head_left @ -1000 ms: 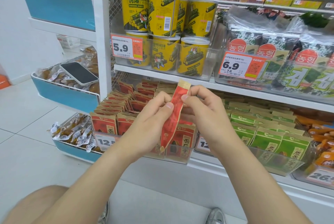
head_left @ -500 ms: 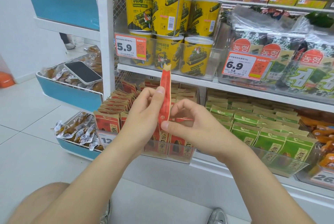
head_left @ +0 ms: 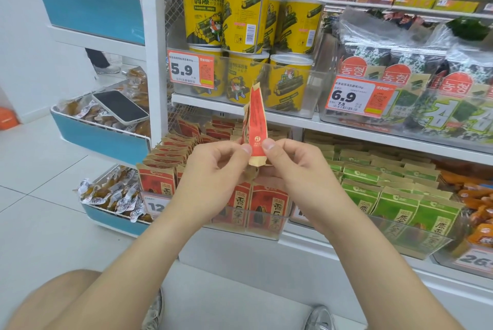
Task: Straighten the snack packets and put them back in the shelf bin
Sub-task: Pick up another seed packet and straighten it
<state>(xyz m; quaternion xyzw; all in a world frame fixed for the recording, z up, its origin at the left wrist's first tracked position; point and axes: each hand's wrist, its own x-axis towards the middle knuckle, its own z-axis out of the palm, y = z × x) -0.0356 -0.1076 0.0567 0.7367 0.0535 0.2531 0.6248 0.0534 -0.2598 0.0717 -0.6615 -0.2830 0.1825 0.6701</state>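
both hands (head_left: pixel 213 169) (head_left: pixel 301 172) pinch one red packet (head_left: pixel 256 119) upright — above the bin (head_left: pixel 266 225).

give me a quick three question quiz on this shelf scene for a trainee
1. True or false: the left hand and the right hand both pinch the red packet near its lower end.
2. The phone lies on: A) the floor B) snacks in the blue side tray C) the yellow tubs.
3. Fill in: right of the red packets' shelf bin, the neighbouring packets are ___.
Key: 1 true; 2 B; 3 green.
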